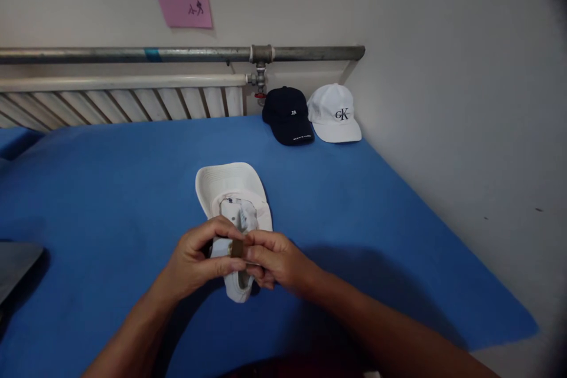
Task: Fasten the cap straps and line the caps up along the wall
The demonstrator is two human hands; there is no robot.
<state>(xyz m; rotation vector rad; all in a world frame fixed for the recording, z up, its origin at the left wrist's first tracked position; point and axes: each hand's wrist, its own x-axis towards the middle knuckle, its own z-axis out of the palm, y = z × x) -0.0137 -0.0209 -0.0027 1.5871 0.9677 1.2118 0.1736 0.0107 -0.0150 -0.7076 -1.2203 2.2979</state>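
Upturned open white cap, its brim pointing away from me, in front of me over a blue surface. My left hand was clamped on the brass-coloured buckle at the back of the cap, between thumb and fingers. My right hand was pinched on the strap just beside it, my fingers mostly hiding the held part. Beyond, near the wall, sat a black cap and a white "CK" cap, side by side.
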